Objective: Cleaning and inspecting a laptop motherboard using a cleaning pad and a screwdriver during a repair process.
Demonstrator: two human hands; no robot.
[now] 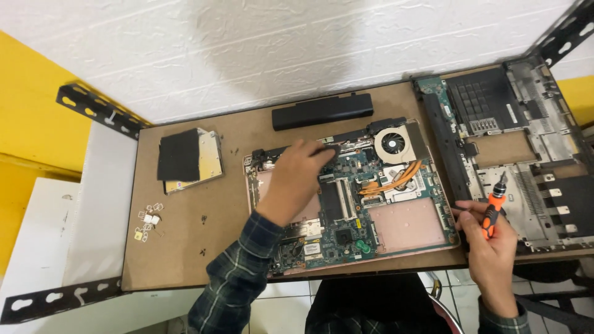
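My right hand (492,238) pinches the orange screwdriver (493,210), tip up, beside the opened laptop base (408,226); I'd keep it clear of the board. Farther in, my left hand (297,176) presses curled fingers onto the motherboard (346,204) near the fan (393,143); best lifted gently.

The tabletop (204,247) looks like matt brown fibreboard. The circuit board (346,210) is glossy green, crossed by shiny copper pipes (396,179). The battery (322,111) is matt black plastic. The screwdriver (493,210) has an orange-and-black plastic handle. The sleeve (238,278) is checked cloth.
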